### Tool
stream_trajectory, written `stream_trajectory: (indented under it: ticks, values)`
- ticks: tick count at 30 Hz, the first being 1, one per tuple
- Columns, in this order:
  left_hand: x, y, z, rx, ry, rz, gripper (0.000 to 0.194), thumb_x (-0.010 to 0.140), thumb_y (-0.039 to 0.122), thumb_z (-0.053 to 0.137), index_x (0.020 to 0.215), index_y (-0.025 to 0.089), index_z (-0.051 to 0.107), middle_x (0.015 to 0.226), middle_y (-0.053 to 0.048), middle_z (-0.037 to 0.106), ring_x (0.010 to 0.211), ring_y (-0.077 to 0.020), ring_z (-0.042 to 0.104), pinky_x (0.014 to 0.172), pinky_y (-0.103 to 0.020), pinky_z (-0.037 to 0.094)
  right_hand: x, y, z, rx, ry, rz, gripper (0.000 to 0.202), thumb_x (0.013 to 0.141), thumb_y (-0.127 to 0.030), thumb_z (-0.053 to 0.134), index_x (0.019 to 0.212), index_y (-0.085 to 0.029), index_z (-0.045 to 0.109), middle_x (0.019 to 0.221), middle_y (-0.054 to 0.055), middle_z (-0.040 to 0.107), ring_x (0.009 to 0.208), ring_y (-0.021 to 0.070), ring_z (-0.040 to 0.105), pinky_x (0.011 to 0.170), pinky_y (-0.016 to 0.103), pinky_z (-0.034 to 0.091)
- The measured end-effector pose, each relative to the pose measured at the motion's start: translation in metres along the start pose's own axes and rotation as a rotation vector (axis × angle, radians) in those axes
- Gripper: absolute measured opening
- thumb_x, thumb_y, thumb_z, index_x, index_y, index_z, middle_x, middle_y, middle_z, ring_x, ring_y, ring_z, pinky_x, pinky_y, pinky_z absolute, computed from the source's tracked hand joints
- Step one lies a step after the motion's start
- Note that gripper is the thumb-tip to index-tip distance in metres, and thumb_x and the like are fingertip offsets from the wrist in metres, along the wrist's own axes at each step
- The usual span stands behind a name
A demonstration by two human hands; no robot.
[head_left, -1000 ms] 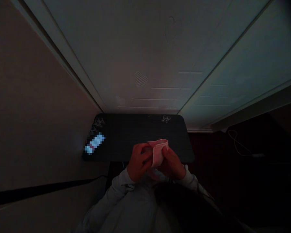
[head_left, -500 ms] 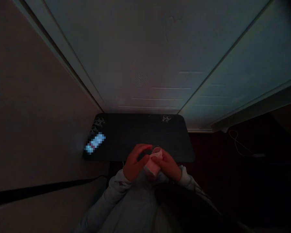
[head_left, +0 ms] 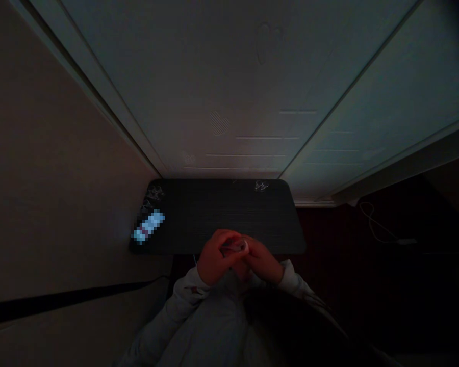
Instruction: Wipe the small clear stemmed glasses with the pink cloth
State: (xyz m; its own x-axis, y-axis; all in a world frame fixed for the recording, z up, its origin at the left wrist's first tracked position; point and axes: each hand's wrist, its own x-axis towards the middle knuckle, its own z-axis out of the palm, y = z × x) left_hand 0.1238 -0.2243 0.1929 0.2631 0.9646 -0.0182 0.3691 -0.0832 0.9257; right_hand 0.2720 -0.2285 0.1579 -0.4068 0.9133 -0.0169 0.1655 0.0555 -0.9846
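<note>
Above the front edge of the dark table (head_left: 199, 211), my left hand (head_left: 213, 261) and my right hand (head_left: 266, 261) meet with bent fingers. Between them is a pale pinkish piece (head_left: 241, 247) that looks soft, like cloth or thin film, with a small rolled opening facing up. Both thumbs press on it from the near side. My left fingers curve round its far side, leaving a dark gap under the palm. Much of the piece is hidden by my fingers, and the dim light hides its kind.
On the table's left lie a bright pixelated oblong (head_left: 148, 227) and thin shiny loops (head_left: 155, 192). More small clear loops (head_left: 260, 186) lie at the back right. A white panelled door or wall (head_left: 222, 76) stands behind. A white cable (head_left: 375, 224) runs at the right.
The pinkish piece stood upright and showed more of itself; now it is folded or turned down between my hands. My left hand has closed in toward my right. The view has shifted slightly.
</note>
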Motion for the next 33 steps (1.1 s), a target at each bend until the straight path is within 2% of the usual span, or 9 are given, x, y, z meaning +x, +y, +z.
stream_trajectory:
  ticks: [3, 6, 9, 11, 15, 19, 26, 33]
  values:
    - [-0.001, -0.003, 0.002, -0.024, 0.059, -0.006, 0.027, 0.066, 0.031, 0.066, 0.089, 0.019, 0.059, 0.09, -0.004, 0.061, 0.083, -0.0174, 0.057, 0.077, -0.03, 0.045, 0.001, 0.001, -0.002, -0.019, 0.052, -0.073, 0.028, 0.076, -0.015, 0.046, 0.1, -0.023, 0.059, 0.103, 0.007, 0.056, 0.099, 0.021, 0.05, 0.088, 0.037, 0.037]
    - [-0.001, -0.005, 0.003, -0.079, 0.113, -0.04, 0.027, 0.065, 0.031, 0.067, 0.087, 0.018, 0.058, 0.086, -0.003, 0.062, 0.081, -0.017, 0.057, 0.076, -0.03, 0.045, 0.002, 0.0, -0.004, -0.025, 0.101, -0.115, 0.029, 0.075, -0.016, 0.044, 0.102, -0.02, 0.056, 0.108, 0.008, 0.052, 0.104, 0.0215, 0.047, 0.091, 0.037, 0.035]
    - [-0.001, -0.008, 0.002, -0.143, 0.144, -0.097, 0.029, 0.063, 0.028, 0.069, 0.087, 0.017, 0.058, 0.084, -0.003, 0.062, 0.08, -0.0169, 0.057, 0.076, -0.03, 0.045, 0.002, -0.005, -0.005, -0.047, 0.098, -0.137, 0.027, 0.075, -0.017, 0.043, 0.098, -0.018, 0.056, 0.102, 0.008, 0.053, 0.097, 0.0203, 0.049, 0.085, 0.035, 0.038]
    - [-0.001, -0.01, 0.001, -0.156, 0.153, -0.122, 0.029, 0.063, 0.025, 0.068, 0.088, 0.018, 0.058, 0.084, -0.002, 0.062, 0.08, -0.0168, 0.057, 0.076, -0.03, 0.045, 0.003, -0.009, -0.005, -0.067, 0.074, -0.096, 0.023, 0.074, -0.015, 0.042, 0.092, -0.018, 0.055, 0.091, 0.005, 0.055, 0.087, 0.0181, 0.052, 0.077, 0.031, 0.04]
    - [-0.002, -0.011, 0.0, -0.105, 0.125, -0.1, 0.026, 0.064, 0.023, 0.067, 0.088, 0.019, 0.058, 0.086, -0.002, 0.061, 0.082, -0.0166, 0.057, 0.077, -0.03, 0.045, 0.003, -0.011, -0.005, -0.157, 0.055, 0.027, 0.01, 0.073, -0.016, 0.04, 0.069, -0.018, 0.049, 0.067, 0.0, 0.05, 0.062, 0.0128, 0.046, 0.057, 0.024, 0.036]
    - [-0.003, -0.009, 0.001, -0.044, 0.087, -0.037, 0.027, 0.065, 0.026, 0.067, 0.09, 0.019, 0.057, 0.087, -0.002, 0.06, 0.082, -0.016, 0.057, 0.076, -0.029, 0.045, 0.002, -0.008, -0.005, -0.242, 0.044, 0.039, 0.014, 0.074, -0.018, 0.039, 0.06, -0.018, 0.041, 0.06, -0.002, 0.044, 0.056, 0.0112, 0.041, 0.052, 0.022, 0.03]
    - [-0.002, -0.009, 0.0, -0.046, 0.062, 0.026, 0.028, 0.065, 0.024, 0.067, 0.091, 0.019, 0.057, 0.088, -0.002, 0.061, 0.08, -0.0158, 0.056, 0.075, -0.029, 0.045, 0.0, -0.009, -0.006, -0.223, 0.001, 0.035, 0.011, 0.073, -0.019, 0.039, 0.062, -0.018, 0.04, 0.061, -0.002, 0.044, 0.057, 0.0112, 0.041, 0.053, 0.022, 0.031]
    - [0.001, -0.009, 0.0, -0.101, 0.056, -0.033, 0.029, 0.064, 0.026, 0.067, 0.091, 0.019, 0.059, 0.087, -0.002, 0.063, 0.081, -0.0167, 0.058, 0.076, -0.03, 0.046, -0.004, -0.01, -0.01, -0.167, -0.087, 0.068, 0.007, 0.075, -0.023, 0.045, 0.075, -0.017, 0.048, 0.068, -0.001, 0.052, 0.061, 0.0118, 0.046, 0.056, 0.022, 0.036]
